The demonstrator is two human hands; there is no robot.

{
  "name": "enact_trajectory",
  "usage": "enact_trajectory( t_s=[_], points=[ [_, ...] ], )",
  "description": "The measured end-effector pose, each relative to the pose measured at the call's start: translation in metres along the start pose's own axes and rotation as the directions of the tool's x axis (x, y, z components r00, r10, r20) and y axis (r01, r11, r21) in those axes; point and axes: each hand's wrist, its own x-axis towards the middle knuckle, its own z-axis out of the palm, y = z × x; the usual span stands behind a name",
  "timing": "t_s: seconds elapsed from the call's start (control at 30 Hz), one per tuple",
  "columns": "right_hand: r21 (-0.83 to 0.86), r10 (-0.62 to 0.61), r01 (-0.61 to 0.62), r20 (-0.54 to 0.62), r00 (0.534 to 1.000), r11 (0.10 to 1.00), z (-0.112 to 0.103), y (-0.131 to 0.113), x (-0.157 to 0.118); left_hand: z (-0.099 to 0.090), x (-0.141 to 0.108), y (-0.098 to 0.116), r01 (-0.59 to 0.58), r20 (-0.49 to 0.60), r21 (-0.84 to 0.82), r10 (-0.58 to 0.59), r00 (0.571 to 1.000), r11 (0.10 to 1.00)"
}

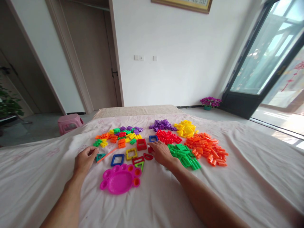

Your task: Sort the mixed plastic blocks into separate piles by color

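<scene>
My left hand (86,159) is at the left, its thumb and fingertips pinched together beside a teal triangle (100,157); anything between them is too small to make out. Over a small red piece (150,150) reaches my right hand (161,152), fingers bent, left of the green pieces (184,155) and below the red pile (168,137); what its fingertips hold is hidden. Between the hands lie a blue square frame (117,160), a yellow one (131,154), a red one (142,144) and an orange stick (107,155). Nearer is a pink palette (120,180) with orange bits in some cups.
Purple (162,125), yellow (186,128) and orange piles (207,148) lie at the back and right. Mixed coloured pieces (122,135) sit at the back left. The cloth (95,205) is wrinkled. A pink stool (70,123) stands beyond the left edge.
</scene>
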Motion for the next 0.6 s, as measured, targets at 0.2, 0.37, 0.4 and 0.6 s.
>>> enact_trajectory(
  t_s=[0.2, 0.37, 0.4, 0.6],
  points=[
    [0.113, -0.271, 0.278, -0.071, 0.960, 0.954, 0.000, -0.019, -0.012, -0.001, -0.002, 0.003, 0.000, 0.000, 0.008, 0.000, 1.000, 1.000],
    [0.207, -0.482, 0.469, 0.015, 0.876, 0.859, 0.000, -0.029, -0.019, -0.002, -0.003, 0.005, -0.004, 0.004, 0.012, 0.004, 1.000, 1.000],
    [0.192, -0.482, 0.469, 0.028, 0.876, 0.862, 0.000, -0.030, -0.019, -0.003, -0.004, 0.006, -0.006, 0.005, 0.014, 0.006, 1.000, 1.000],
    [0.055, -0.484, 0.482, 0.048, 0.874, 0.875, 0.001, -0.033, -0.022, -0.002, -0.005, 0.009, -0.008, 0.003, 0.023, 0.008, 1.000, 1.000]
  ],
)
